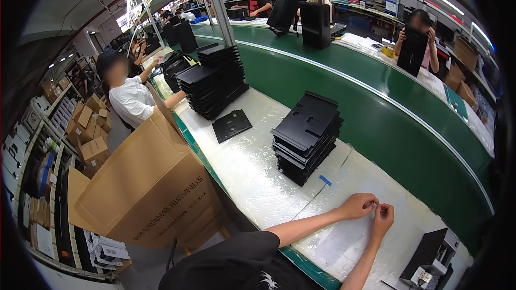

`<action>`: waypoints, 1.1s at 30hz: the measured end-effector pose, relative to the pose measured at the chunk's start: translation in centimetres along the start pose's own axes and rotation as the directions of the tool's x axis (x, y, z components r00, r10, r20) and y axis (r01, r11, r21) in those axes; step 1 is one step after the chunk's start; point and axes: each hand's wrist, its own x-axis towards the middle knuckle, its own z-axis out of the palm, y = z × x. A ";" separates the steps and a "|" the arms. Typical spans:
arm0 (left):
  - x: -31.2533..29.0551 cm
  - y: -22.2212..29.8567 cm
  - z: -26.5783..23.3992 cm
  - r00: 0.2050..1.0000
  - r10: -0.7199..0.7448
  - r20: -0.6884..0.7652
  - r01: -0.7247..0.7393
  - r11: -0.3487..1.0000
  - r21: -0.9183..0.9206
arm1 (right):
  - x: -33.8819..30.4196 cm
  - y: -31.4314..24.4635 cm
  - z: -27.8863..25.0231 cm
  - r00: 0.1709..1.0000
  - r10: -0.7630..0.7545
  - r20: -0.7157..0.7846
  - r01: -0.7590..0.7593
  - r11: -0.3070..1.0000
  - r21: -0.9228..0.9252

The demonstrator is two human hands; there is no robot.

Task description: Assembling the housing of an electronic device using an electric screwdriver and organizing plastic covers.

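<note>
My left hand (357, 206) and my right hand (382, 218) meet above the film-covered bench (244, 174), fingers bent and tips pinched close together. Whatever sits between the fingertips is too small to make out. Left of my hands stands a stack of black panels (309, 129) with cut-outs and folded edges. A small blue strip (325, 180) lies just in front of that stack. To the right of my right hand, near the bench's end, is a black box-shaped device (430, 258) with light-coloured parts at its side.
Taller stacks of black panels (215, 80) rise farther left, with one flat panel (232, 125) beside them. A large cardboard box (161, 182) stands against the bench's left side. Beyond the bench runs a green conveyor (376, 113). A co-worker in white (129, 99) works at the far left.
</note>
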 end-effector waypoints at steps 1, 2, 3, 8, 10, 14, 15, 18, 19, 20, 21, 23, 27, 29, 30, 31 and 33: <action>0.0 0.1 0.0 1.000 -0.016 0.011 0.017 1.000 -0.002 | 0.0 -0.1 0.0 1.000 0.001 -0.001 -0.001 1.000 -0.001; 0.0 0.1 0.0 1.000 -0.017 0.012 0.017 1.000 -0.003 | 0.0 -0.3 0.1 1.000 -0.001 -0.007 0.001 1.000 -0.001; 0.0 0.0 0.0 1.000 0.007 -0.004 -0.007 1.000 0.001 | 0.0 -0.4 0.1 1.000 -0.004 -0.012 0.004 1.000 0.000; -0.1 -0.1 0.0 1.000 -0.009 0.006 0.009 1.000 0.009 | 0.0 0.1 -0.1 1.000 0.001 0.022 0.000 0.999 -0.036; 0.0 -0.1 0.0 1.000 0.010 0.004 -0.010 1.000 0.019 | 0.0 0.1 -0.1 1.000 0.001 0.025 0.000 0.999 -0.044; 0.0 0.2 -0.1 1.000 -0.014 0.026 0.014 1.000 0.006 | 0.1 0.2 -0.2 1.000 0.014 0.015 -0.013 1.000 -0.018; 0.1 0.2 0.1 1.000 0.004 0.021 -0.004 1.000 0.020 | 0.1 0.0 -0.4 1.000 0.019 0.001 -0.019 1.000 -0.020; 0.2 0.2 0.1 1.000 0.020 0.016 -0.020 1.000 0.012 | 0.1 0.0 -0.4 1.000 0.026 -0.014 -0.026 1.000 0.011; 0.1 -0.2 0.3 1.000 0.012 0.008 -0.012 1.000 0.000 | 0.1 -0.1 -0.4 0.999 0.025 -0.027 -0.025 1.000 0.000; 0.0 -0.5 0.3 1.000 0.026 0.000 -0.026 0.999 0.022 | 0.1 -0.1 -0.2 1.000 0.012 -0.017 -0.012 1.000 0.001; -0.2 -0.5 0.3 0.999 0.036 0.014 -0.036 0.999 0.009 | 0.1 -0.1 0.0 1.000 0.000 -0.011 0.000 1.000 0.003; -0.1 -0.5 -0.2 1.000 0.029 0.004 -0.029 0.999 0.020 | 0.2 0.0 0.1 1.000 -0.006 -0.025 0.005 1.000 -0.017; -0.1 -0.3 0.1 0.999 -0.004 0.050 0.003 1.000 0.022 | 0.0 -0.2 -0.2 0.999 0.011 -0.030 -0.011 1.000 -0.004; -0.3 -0.5 0.2 0.999 -0.001 0.045 -0.001 1.000 0.026 | 0.0 -0.4 -0.2 1.000 0.008 -0.026 -0.008 1.000 -0.005; -0.1 -0.3 0.0 0.999 0.003 0.035 -0.004 0.999 0.033 | 0.0 -0.1 -0.2 0.999 0.005 -0.040 -0.005 1.000 -0.005; 0.0 -0.1 0.0 0.999 0.013 0.045 -0.015 0.999 0.033 | -0.1 0.4 -0.3 0.999 0.021 -0.024 -0.020 0.999 0.032; -0.2 0.4 -0.1 0.997 -0.030 0.066 0.029 1.000 0.004 | 0.1 0.4 -0.4 0.999 0.035 -0.016 -0.034 0.997 0.073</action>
